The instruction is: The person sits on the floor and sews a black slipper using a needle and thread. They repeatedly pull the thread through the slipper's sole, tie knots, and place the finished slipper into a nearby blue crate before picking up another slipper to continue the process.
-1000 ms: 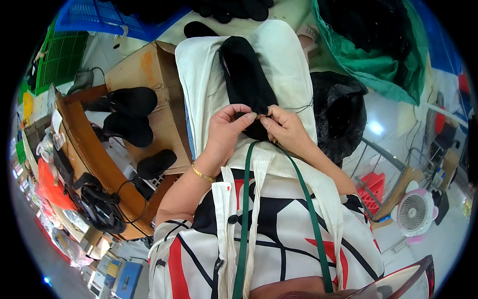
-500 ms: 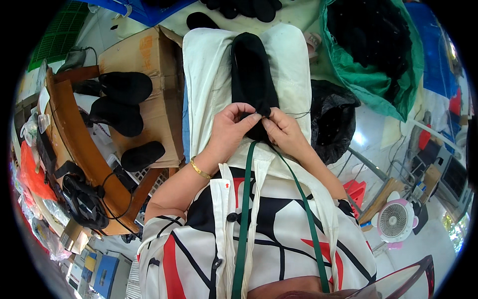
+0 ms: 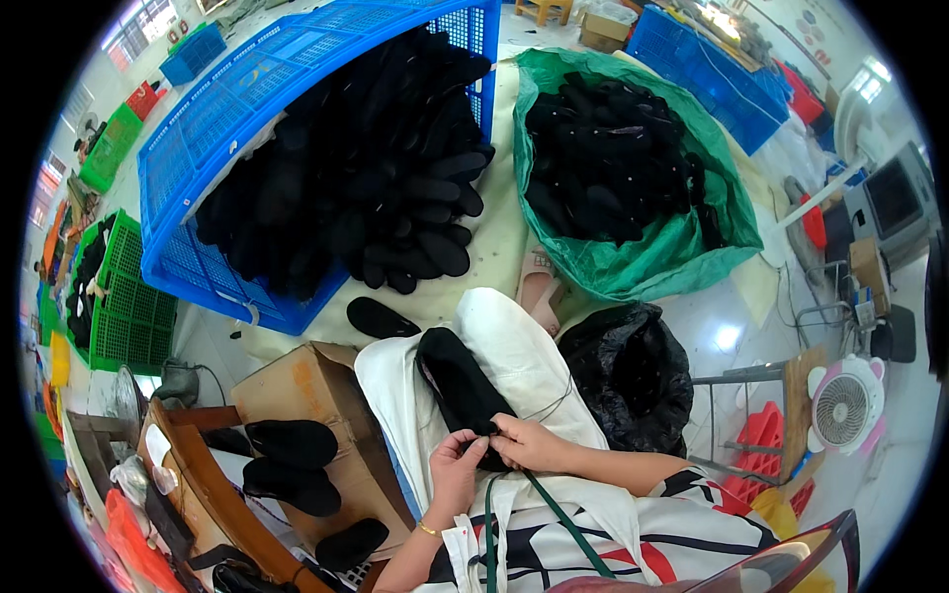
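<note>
A black cloth shoe (image 3: 457, 381) lies on the white apron (image 3: 514, 331) over my lap, its opening facing up. At its near end my left hand (image 3: 456, 474) pinches the edge between thumb and fingers. My right hand (image 3: 531, 443) is closed on the same edge, its fingertips almost touching those of the left. A thin dark thread loops over the apron beside my right hand. Whether a needle sits between the fingers is too small to tell.
A blue crate (image 3: 208, 114) and a green sack (image 3: 732, 222) hold heaps of black shoes. Nearby are a black plastic bag (image 3: 682, 381), a cardboard box (image 3: 297, 381) with black shoes beside it, a wooden chair (image 3: 213, 504), a pink-and-white fan (image 3: 847, 407) and one loose black shoe (image 3: 381, 318).
The view has tipped up and swung, so the crate and sack now show more fully. Both hands keep their pinch on the shoe's near end.
</note>
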The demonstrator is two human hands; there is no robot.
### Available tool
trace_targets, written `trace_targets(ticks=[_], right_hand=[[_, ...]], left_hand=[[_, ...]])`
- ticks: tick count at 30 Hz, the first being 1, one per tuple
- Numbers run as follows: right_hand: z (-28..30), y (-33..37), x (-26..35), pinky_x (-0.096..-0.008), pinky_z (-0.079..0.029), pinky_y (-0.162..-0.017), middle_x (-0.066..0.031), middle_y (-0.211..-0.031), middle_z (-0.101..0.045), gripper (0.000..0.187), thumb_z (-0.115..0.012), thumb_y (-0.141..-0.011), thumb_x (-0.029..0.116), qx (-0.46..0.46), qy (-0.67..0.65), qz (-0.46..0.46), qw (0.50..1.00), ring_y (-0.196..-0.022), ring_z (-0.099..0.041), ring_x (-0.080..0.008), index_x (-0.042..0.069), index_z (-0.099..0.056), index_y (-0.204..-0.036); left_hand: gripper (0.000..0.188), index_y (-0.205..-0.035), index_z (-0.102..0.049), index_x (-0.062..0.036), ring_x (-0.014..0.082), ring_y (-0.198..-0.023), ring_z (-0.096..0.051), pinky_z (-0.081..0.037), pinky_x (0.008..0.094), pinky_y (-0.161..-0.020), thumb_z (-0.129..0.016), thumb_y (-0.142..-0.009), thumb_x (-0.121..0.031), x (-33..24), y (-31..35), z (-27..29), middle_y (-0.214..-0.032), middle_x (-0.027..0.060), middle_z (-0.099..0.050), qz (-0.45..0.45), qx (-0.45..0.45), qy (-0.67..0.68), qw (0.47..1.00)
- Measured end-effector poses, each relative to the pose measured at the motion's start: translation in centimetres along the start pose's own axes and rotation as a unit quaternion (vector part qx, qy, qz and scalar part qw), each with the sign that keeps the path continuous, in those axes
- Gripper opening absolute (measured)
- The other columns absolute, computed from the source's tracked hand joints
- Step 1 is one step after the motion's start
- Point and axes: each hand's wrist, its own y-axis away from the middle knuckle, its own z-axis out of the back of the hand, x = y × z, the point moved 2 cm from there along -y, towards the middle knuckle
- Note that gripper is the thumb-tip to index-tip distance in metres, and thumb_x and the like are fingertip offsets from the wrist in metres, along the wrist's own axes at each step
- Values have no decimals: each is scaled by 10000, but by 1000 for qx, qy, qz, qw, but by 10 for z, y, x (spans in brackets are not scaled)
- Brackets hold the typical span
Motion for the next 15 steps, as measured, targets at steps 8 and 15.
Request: trace_targets(ticks=[8, 15], right_hand=[[8, -10, 10, -293, -525, -580, -83, -798, -602, 495, -517, -926, 90, 80, -31, -90, 992, -624, -604, -140, 64, -338, -1386], [42, -10, 31, -398, -532, -728, -124, -907, -655, 288, -579, -878, 139, 0, 286, 144, 947, -821, -669, -294, 122, -636, -1161]], left_hand=[[133, -1003, -663, -15, 95, -783, -610, -496, 231, -732, -710, -879, -9, -3, 0, 0, -902, 22, -669, 14, 25, -32, 999], [108, -1000, -636, -22, 126, -792, -624, -510, 254, -733, -674, -901, -2, 0, 1, 1, -896, 38, -661, 9, 52, -50, 997]])
